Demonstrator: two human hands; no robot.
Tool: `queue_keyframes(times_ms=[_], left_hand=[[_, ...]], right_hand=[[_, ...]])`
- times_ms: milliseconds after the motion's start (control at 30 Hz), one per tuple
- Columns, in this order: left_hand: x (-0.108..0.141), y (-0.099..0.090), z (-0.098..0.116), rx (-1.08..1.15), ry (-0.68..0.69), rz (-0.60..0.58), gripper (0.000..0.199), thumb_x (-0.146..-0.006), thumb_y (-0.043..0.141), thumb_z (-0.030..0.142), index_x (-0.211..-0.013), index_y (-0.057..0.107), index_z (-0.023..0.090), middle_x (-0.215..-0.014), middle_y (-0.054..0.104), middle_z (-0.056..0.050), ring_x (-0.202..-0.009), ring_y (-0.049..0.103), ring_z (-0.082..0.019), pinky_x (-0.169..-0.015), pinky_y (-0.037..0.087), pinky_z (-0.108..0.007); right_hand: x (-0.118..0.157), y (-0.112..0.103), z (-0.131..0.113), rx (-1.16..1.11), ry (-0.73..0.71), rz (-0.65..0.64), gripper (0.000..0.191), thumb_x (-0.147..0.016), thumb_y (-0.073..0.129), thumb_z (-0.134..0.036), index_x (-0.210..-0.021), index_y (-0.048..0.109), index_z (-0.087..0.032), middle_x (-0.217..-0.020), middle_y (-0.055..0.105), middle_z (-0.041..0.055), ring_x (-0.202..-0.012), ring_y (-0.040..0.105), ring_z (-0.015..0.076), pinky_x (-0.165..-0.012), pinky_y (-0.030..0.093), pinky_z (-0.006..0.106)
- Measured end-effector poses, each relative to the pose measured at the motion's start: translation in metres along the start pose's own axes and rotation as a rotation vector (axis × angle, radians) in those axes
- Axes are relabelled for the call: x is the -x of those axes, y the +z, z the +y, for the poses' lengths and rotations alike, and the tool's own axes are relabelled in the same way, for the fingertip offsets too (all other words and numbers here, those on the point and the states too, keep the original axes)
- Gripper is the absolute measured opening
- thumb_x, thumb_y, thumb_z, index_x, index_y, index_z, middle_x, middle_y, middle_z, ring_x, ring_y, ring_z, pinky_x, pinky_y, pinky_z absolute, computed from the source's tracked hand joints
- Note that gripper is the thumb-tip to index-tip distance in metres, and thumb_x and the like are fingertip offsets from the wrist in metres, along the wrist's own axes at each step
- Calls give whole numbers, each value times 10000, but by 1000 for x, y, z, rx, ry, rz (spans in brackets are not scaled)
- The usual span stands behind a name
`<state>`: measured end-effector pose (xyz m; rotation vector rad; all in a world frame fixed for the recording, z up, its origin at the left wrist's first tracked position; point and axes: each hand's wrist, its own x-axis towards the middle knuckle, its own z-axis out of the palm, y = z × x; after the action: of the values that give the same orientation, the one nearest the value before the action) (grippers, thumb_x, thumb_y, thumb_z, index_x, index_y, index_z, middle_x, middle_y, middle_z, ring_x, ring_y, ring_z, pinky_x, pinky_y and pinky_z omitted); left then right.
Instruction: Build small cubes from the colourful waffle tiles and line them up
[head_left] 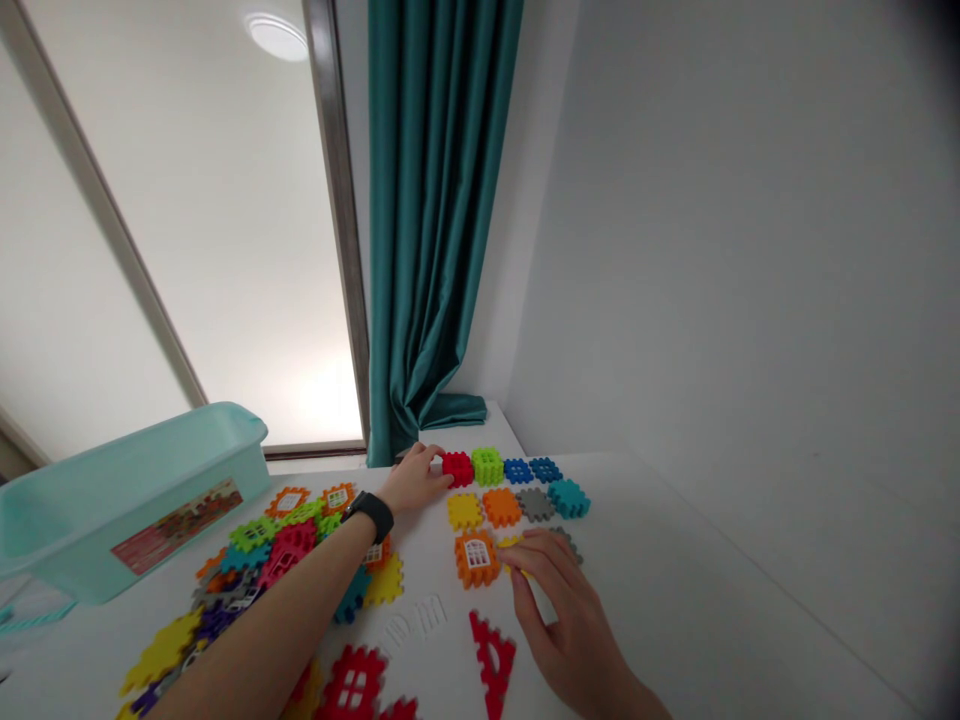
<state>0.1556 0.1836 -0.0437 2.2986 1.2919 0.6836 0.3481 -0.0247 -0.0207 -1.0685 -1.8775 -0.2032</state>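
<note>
At the far end of the table, my left hand (416,478), with a dark watch on its wrist, has its thumb and a finger at the left edge of a red notched building block (457,469). My right hand (566,605) is closed around a yellow notched block (511,542), which it mostly covers. Just left of those fingertips stands an orange block with a white window (476,558). Neat rows hold a lime block (487,466), blue block (517,471), yellow square (465,511), orange square (501,507), grey square (536,504) and teal block (568,498).
Mixed notched pieces form a pile (289,545) under and beside my left forearm. A mint plastic bin (172,450) stands at the left. Closer in lie a red triangular piece (493,660), white window inserts (416,622) and a red window piece (352,685). A wall (712,300) borders the right.
</note>
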Motion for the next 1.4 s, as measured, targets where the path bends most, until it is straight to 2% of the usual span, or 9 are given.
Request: queue_keyframes(times_ms=[367,467,567,667,767,867,1000,1100,1400], left_hand=[[0,1,1,-17,-2,-13,429,-845,642,404,-1224,642,202,-1099,601,-81,-949,664,-241,-866,514,-346],[1,1,1,-1,12,-4,491,-836,660,392,-1285,606,201,-1140,601,-93,-974,663,-248,-901,509,-361],[2,-2,-1,33,61,-1,505,-841,650,322,-1323,562,197,-1208,607,-104,-1020,654,-242,-960,495,-367],[4,-7,-4,66,120,-5,409,-845,587,194,-1254,577,210,-1230,634,-94,-1104,629,-242,-1024,469,-384],[6,-9,-7,79,149,-8,378,-821,575,139,-1189,595,219,-1204,666,-86,-1145,617,-257,-1048,452,-415],[8,-6,-10,78,149,-7,397,-815,605,157,-1208,593,214,-1204,678,-97,-1156,622,-273,-1053,444,-427],[6,1,-14,65,121,1,617,-809,646,184,-1403,482,220,-1306,647,-128,-1211,610,-295,-1076,416,-457],[3,4,-16,50,93,4,715,-807,664,204,-1477,414,209,-1307,649,-147,-1215,611,-306,-1083,403,-477],[-2,5,-13,16,74,-11,696,-808,676,259,-1466,450,222,-1214,705,-127,-1178,630,-316,-1089,384,-486]], right_hand=[[-3,-1,-4,-11,-14,-8,279,-942,466,-94,-1130,619,-230,-957,716,69,-958,690,230,-897,555,405],[-3,-1,-4,-13,-4,-20,281,-943,460,-94,-1130,617,-231,-954,717,71,-943,694,231,-888,563,408],[-3,-1,-5,-7,-5,-32,279,-945,456,-94,-1132,612,-231,-956,720,72,-937,695,233,-888,566,416],[-3,0,-5,-10,-3,-43,279,-945,456,-92,-1130,611,-231,-952,721,71,-933,695,233,-889,566,415],[-3,0,-5,-27,0,-55,275,-941,457,-84,-1116,610,-232,-950,719,68,-926,692,232,-892,563,414],[-3,0,-4,-35,-4,-67,269,-942,458,-82,-1110,605,-232,-960,717,66,-924,689,230,-890,560,415],[-3,1,-4,-31,2,-75,267,-948,454,-88,-1118,604,-229,-960,713,69,-924,687,231,-878,565,415],[-2,1,-5,-31,4,-74,255,-948,459,-97,-1098,616,-232,-947,712,67,-911,688,230,-867,575,410],[-4,-1,-6,-36,1,-87,250,-947,453,-91,-1079,615,-228,-923,708,66,-894,683,230,-857,573,404]])
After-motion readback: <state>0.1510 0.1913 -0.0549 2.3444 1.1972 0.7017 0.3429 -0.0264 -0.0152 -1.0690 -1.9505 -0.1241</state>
